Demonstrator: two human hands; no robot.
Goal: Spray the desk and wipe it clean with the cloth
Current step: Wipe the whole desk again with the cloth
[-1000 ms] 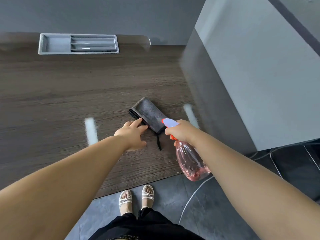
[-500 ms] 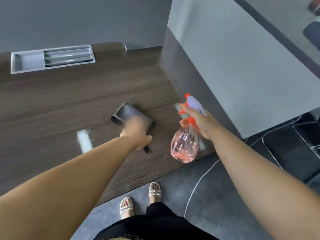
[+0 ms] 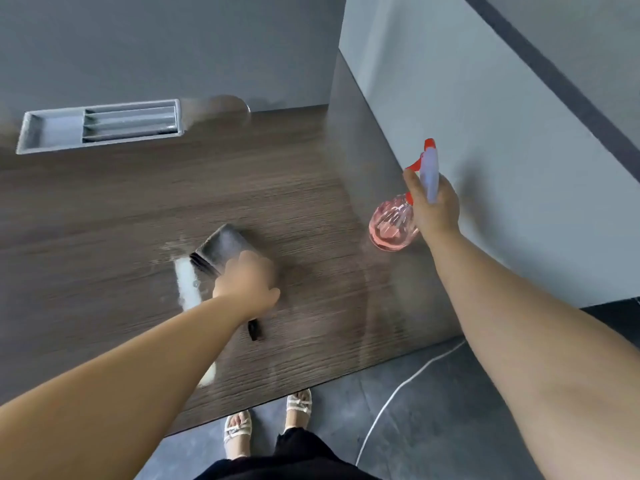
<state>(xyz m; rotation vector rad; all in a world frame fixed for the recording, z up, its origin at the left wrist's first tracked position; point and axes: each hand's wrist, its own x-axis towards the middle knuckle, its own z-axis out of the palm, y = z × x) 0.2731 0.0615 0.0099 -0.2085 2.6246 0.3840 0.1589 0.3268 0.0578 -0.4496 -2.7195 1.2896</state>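
Wood desk (image 3: pixel 104 220); spray bottle (image 3: pixel 393 225) upright, nozzle (image 3: pixel 429 144) away

pink bottle (image 3: pixel 391 225), grey cloth (image 3: pixel 223 247)

- I can read no text, label, brand, number or sign anywhere in my view.
- The pink spray bottle (image 3: pixel 393 225) at the right shows me nothing legible on the side that faces me.
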